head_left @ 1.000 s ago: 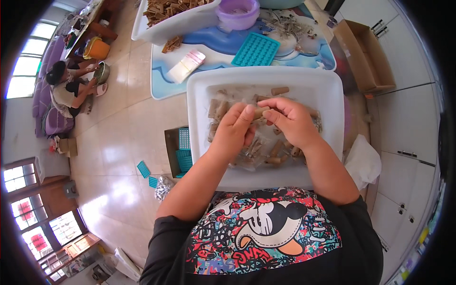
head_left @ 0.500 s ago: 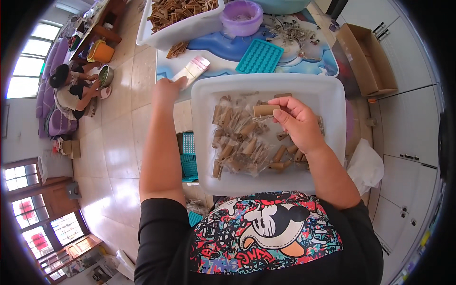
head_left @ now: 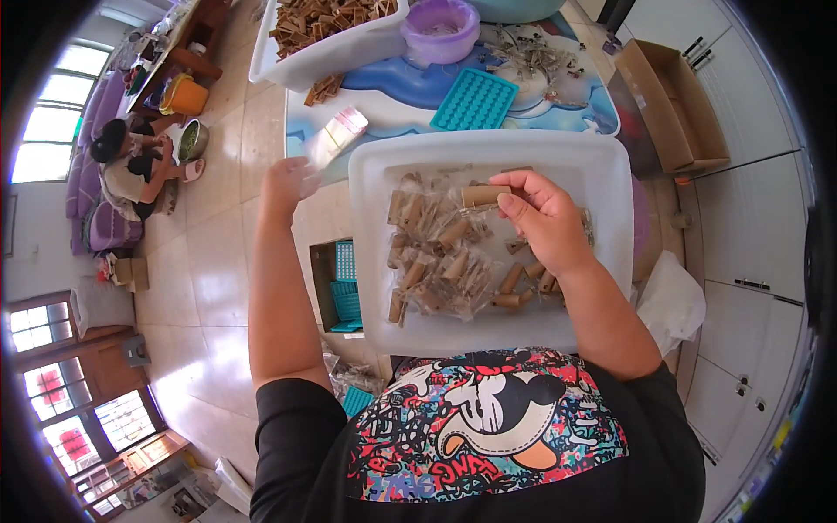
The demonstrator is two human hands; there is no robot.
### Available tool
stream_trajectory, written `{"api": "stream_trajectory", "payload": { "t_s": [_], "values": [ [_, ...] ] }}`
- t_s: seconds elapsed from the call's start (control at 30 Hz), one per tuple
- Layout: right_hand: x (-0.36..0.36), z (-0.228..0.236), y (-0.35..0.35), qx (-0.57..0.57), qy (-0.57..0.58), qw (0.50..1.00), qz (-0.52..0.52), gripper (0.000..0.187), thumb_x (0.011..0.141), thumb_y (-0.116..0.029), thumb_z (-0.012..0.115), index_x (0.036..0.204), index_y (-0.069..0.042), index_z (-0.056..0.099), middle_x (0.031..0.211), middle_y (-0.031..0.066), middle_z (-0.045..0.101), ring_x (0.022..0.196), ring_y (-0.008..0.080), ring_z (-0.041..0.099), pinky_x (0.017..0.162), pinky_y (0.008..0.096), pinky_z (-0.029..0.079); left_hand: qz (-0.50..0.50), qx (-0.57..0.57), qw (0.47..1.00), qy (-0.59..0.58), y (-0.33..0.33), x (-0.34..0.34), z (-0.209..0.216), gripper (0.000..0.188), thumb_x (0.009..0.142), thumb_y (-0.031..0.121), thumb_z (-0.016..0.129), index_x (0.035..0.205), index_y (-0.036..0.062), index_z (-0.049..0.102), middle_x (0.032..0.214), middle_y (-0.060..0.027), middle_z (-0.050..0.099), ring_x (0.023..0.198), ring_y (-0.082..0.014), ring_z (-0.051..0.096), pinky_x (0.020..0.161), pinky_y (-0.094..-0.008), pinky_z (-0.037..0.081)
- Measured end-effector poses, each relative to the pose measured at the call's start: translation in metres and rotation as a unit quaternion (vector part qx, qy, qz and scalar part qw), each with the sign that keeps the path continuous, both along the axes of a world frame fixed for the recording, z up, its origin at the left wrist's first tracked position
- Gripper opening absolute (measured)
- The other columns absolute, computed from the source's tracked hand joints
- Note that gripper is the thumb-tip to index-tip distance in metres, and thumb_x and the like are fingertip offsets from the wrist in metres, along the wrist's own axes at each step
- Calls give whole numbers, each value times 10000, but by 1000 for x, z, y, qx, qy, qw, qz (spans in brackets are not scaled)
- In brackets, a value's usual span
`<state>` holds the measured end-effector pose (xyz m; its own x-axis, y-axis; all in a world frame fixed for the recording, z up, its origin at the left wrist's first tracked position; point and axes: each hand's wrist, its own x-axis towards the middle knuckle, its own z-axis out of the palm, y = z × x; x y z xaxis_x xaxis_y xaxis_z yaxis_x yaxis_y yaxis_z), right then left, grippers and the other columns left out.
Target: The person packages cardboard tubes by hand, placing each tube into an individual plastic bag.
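Over the white tub (head_left: 623,235), my right hand (head_left: 549,222) pinches a small brown cardboard tube (head_left: 485,196) between thumb and fingers. My left hand (head_left: 286,185) is off the near left corner of the table, its fingers closed on a thin clear plastic bag (head_left: 309,181) that is hard to make out. Just beyond it, a stack of small clear bags (head_left: 338,138) with a pinkish end lies on the table. In the tub, clear-bagged tubes (head_left: 432,253) are heaped on the left, and loose brown tubes (head_left: 512,281) lie on the right.
On the table (head_left: 384,103) stand a white bin of brown pieces (head_left: 331,61), a purple basin (head_left: 440,35), a teal moulded tray (head_left: 475,100) and a pile of small metal parts (head_left: 545,61). An open carton (head_left: 667,105) is at right. Another person (head_left: 131,161) sits far left.
My left hand has drawn back from the bag stack, toward me and leftward, with thin clear film at its fingers. My right hand still holds the tube in nearly the same place.
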<state>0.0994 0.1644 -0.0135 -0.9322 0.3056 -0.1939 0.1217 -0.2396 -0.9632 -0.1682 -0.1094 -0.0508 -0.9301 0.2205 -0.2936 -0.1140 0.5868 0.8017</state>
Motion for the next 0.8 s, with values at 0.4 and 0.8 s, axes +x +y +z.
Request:
{"api": "stream_trajectory", "payload": {
  "t_s": [0.4,0.8],
  "values": [
    [5,9,-8,99,117,986,-72,235,867,-129,558,1080,-30,546,834,-16,555,702,25,473,566,158,360,2,198,980,-11,56,122,70,93,809,96,587,816,3,585,724,-100,634,592,-123,595,557,-242,499],
    [12,7,-12,246,220,939,-100,221,819,-36,590,1036,-5,559,872,62,593,720,98,535,658,228,441,-55,262,956,-122,84,174,65,99,805,79,608,834,-2,559,731,-107,637,595,-148,618,550,-251,521]
  ]
}}
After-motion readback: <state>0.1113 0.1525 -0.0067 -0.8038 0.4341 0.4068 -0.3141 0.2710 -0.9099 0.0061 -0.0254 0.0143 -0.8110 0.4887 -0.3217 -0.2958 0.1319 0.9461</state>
